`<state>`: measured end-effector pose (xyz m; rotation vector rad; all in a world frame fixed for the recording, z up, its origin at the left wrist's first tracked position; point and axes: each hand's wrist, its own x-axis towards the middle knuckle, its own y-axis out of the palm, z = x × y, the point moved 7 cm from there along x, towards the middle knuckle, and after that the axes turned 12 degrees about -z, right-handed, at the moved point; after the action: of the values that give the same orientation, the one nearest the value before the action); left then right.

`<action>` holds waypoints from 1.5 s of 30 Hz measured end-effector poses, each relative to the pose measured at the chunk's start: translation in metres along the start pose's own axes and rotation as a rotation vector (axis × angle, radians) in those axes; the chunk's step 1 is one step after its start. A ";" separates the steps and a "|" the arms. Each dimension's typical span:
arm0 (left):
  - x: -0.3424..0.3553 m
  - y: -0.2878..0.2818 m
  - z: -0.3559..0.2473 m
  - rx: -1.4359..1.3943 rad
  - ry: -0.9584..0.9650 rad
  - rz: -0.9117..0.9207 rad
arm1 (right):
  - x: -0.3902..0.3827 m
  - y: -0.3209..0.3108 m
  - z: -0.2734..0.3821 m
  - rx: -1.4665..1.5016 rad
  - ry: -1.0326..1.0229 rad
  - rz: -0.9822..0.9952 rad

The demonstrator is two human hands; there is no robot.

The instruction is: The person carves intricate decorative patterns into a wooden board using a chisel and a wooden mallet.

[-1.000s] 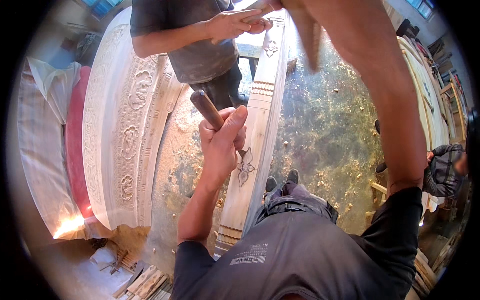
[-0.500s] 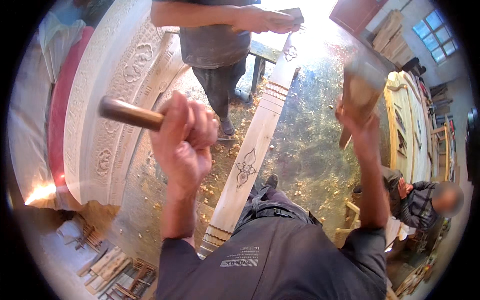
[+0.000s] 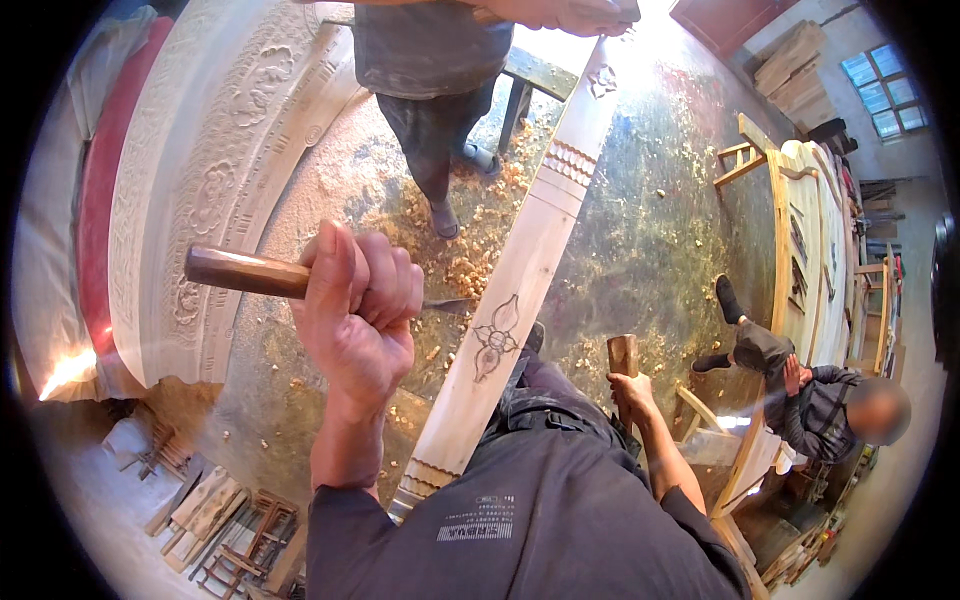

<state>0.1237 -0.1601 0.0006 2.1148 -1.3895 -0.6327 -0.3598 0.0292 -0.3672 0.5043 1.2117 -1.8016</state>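
My left hand (image 3: pixel 362 305) is closed round the wooden handle of a chisel (image 3: pixel 245 273), whose thick handle end sticks out to the left. The narrow blade shows on the hand's other side, reaching toward the edge of a long pale board (image 3: pixel 540 235). A dark-lined flower pattern (image 3: pixel 496 338) marks the board beside the blade, and notched bands cross it nearer each end. Low on the right, close to my hip, my right hand (image 3: pixel 632 393) grips a wooden mallet (image 3: pixel 622 356); part of it is hidden behind the hand.
Across the board stands another person (image 3: pixel 432 60), hands at its far end. A bench (image 3: pixel 535 75) stands there. Large carved panels (image 3: pixel 215 190) lean at left. Shavings (image 3: pixel 480 280) litter the floor. At right, a person sits (image 3: pixel 775 365) by a plank-topped table (image 3: pixel 805 250) holding tools.
My right hand has dropped from high on the right down to my hip with the mallet. My left hand has shifted slightly down and left with the chisel. The other person's hands are higher in view.
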 end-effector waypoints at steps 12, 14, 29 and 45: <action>-0.002 0.020 0.017 0.044 -0.039 0.089 | 0.006 0.018 -0.040 -0.190 0.048 0.039; -0.003 0.024 0.019 0.049 -0.042 0.101 | 0.014 0.017 -0.050 -0.239 0.029 0.042; -0.004 0.027 0.029 0.068 -0.063 0.050 | 0.038 0.005 -0.091 -0.184 0.022 0.020; -0.018 0.056 0.043 0.267 -0.046 0.156 | -0.102 -0.029 0.250 -0.172 -1.075 -0.263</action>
<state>0.0519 -0.1696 0.0060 2.1749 -1.7276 -0.4579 -0.2965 -0.1441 -0.1676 -0.6977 0.6474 -1.7378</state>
